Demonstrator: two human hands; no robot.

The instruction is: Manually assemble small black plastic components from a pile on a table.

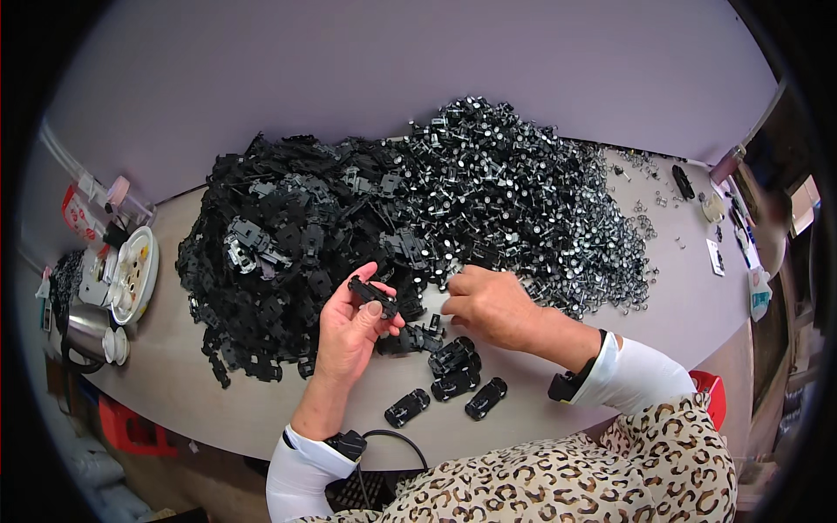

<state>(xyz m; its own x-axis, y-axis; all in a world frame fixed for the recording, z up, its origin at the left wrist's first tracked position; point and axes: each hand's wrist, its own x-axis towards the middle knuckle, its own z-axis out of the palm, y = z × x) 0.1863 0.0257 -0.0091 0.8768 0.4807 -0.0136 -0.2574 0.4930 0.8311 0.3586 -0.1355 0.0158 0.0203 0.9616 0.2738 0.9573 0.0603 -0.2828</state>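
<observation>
My left hand (344,336) is closed around a black toy car chassis (373,297), thumb on top, at the near edge of a heap of loose black chassis (288,200). To the right of it, my right hand (493,305) is closed with its fingers curled together at the foot of a pile of small wheel axles (497,183) with silvery wheel faces. Whatever those fingers hold, if anything, is hidden. Below the hands, several chassis with wheels, such as this wheeled chassis (486,398), lie in a loose group, two of them stacked against each other.
The curved pale table (218,414) backs onto a grey partition (331,70). At the left stand a white oval tray (144,292) and a metal pot (96,327). Stray wheels (658,200) and a small jar (712,207) lie toward the right. A black cable (405,436) hangs near the front edge.
</observation>
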